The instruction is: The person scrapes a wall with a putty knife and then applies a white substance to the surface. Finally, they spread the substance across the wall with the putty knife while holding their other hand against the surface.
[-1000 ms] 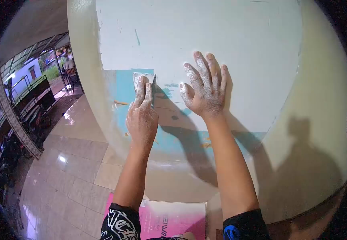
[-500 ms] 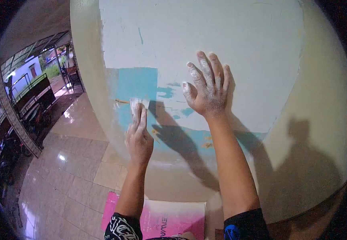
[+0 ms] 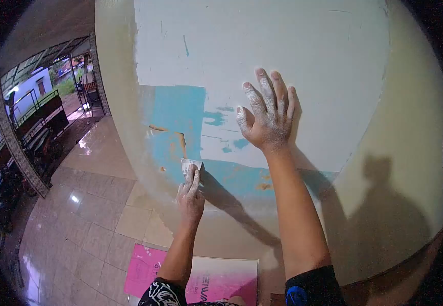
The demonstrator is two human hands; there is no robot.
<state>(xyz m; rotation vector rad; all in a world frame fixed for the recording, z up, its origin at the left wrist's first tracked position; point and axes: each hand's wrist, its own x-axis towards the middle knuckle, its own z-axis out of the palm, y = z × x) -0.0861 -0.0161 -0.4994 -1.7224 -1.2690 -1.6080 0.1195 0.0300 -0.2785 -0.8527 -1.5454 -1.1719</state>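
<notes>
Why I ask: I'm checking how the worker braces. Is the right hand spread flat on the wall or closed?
Spread flat. The right hand lies palm-down on the wall, fingers extended and slightly apart, dusted white.

Left hand (image 3: pixel 191 196) pressing sandpaper (image 3: pixel 190 166) on wall (image 3: pixel 293 46), right hand (image 3: pixel 268 115) flat

The left hand (image 3: pixel 191 196) sits low in the middle of the frame, its forearm rising from the bottom edge, wrist straight, fingers (image 3: pixel 195 178) pointing up and pressed together in a flat grip. The right hand (image 3: pixel 268 120) is higher, right of centre, open with fingers spread and palm laid flat, dusted white. Its arm stretches straight up from the lower right, sleeve dark.
</notes>
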